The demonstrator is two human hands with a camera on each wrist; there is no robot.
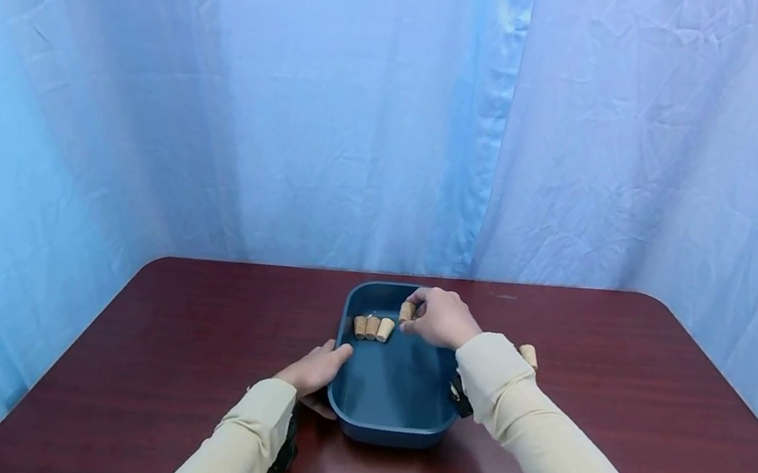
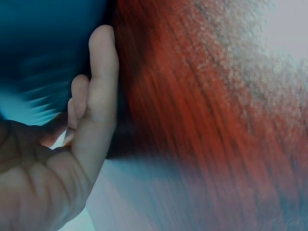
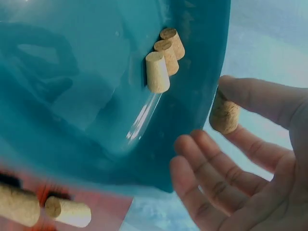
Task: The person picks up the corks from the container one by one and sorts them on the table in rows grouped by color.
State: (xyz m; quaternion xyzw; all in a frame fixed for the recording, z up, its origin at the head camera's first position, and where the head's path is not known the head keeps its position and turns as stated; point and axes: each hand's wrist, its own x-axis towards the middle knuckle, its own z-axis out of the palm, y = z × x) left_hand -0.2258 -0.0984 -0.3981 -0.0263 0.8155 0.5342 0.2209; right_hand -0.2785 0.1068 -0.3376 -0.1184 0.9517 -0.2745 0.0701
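A deep blue plastic tray (image 1: 383, 427) with rounded corners stands on the table. My left hand (image 1: 318, 367) holds its left side, thumb over the rim and fingers along the outside wall; in the left wrist view those fingers (image 2: 103, 62) look fairly straight. Above the tray's far part, my right hand (image 1: 444, 318) pinches a cork stopper (image 3: 224, 114) between thumb and a finger, the other fingers spread. Left of that cork, three cork stoppers (image 1: 372, 328) sit side by side inside the tray, close to its left wall.
On the reddish-brown table (image 1: 598, 377), a pale cork stopper (image 1: 529, 355) lies right of the tray, partly behind the right forearm. The right wrist view shows another cork (image 3: 18, 204) beside it. Light blue curtains (image 1: 343, 95) hang behind and around the table.
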